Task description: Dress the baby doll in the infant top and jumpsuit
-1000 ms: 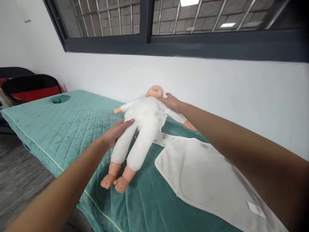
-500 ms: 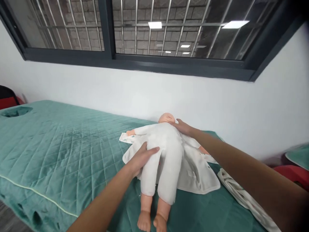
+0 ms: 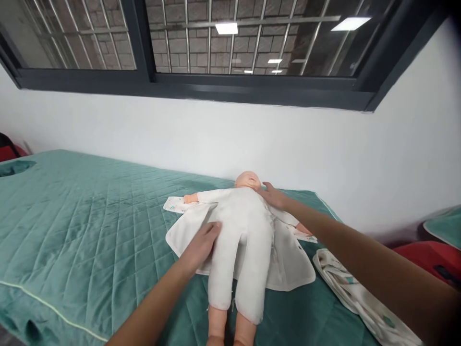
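A baby doll in a white one-piece lies on its back on an opened white garment, head toward the wall. My left hand lies flat beside the doll's left hip, fingers stretched out against the cloth. My right hand rests on the doll's shoulder just below its head, fingers extended. Neither hand grips anything.
The doll lies on a teal quilted massage bed with a face hole at far left. A patterned cloth is bunched at the right. The white wall and a barred window stand behind. Red seats are at right.
The doll has been carried right and set down on the spread garment. My left hand slid from on top of the doll's hip to its side; the view shifted right.
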Motion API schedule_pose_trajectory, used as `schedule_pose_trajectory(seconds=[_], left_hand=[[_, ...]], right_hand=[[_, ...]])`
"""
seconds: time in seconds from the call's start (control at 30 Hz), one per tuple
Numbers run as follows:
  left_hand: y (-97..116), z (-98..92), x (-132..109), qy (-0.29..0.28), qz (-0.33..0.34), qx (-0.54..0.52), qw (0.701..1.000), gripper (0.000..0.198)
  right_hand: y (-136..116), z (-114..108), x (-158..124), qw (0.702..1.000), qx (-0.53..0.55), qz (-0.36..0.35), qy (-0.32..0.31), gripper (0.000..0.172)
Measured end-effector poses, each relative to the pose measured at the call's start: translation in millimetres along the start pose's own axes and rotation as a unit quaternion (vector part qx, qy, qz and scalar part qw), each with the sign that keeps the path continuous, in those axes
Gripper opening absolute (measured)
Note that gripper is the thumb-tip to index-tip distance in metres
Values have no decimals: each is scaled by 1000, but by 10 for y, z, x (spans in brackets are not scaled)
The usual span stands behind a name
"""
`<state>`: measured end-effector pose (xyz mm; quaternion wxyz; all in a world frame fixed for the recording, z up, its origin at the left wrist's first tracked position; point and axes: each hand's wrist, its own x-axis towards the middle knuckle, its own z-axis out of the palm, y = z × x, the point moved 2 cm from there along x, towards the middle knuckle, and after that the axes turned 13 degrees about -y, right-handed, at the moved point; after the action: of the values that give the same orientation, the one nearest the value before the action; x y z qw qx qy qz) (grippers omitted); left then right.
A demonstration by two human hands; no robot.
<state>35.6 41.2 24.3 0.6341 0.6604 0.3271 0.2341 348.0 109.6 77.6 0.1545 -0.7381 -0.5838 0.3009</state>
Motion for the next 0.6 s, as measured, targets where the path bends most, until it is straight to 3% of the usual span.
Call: schedule_pose_trajectory(seconds=[0.07, 0.13, 0.2, 0.23, 0.3, 0.37, 0.43, 0.6], left_hand=[[13, -183, 46, 84, 22, 89, 992, 41], [26, -343, 151, 171, 49, 224, 958, 29], [9, -435, 306, 211, 51, 356, 909, 26], [-19, -458, 391, 213, 35, 402, 890, 28], [-94, -475, 536, 204, -1, 459, 865, 29], [-168, -481, 621, 203, -16, 483, 852, 24], [-224, -499, 646, 208, -2, 481, 851, 19], [-300, -604, 620, 238, 35, 422, 874, 19]], right_hand=[[-23, -72, -38, 999, -27, -1, 35, 92], [-177, -75, -106, 992, -63, -23, 105, 79], [-479, 48, -196, 973, -119, -96, 173, 62], [-668, 166, -237, 961, -155, -150, 175, 53], [-1059, 475, -295, 918, -251, -274, 135, 44], [-1370, 799, -281, 874, -336, -346, 55, 44], [-1560, 1046, -174, 857, -386, -342, 2, 47], [-1655, 1305, 274, 880, -413, -230, -44, 38]])
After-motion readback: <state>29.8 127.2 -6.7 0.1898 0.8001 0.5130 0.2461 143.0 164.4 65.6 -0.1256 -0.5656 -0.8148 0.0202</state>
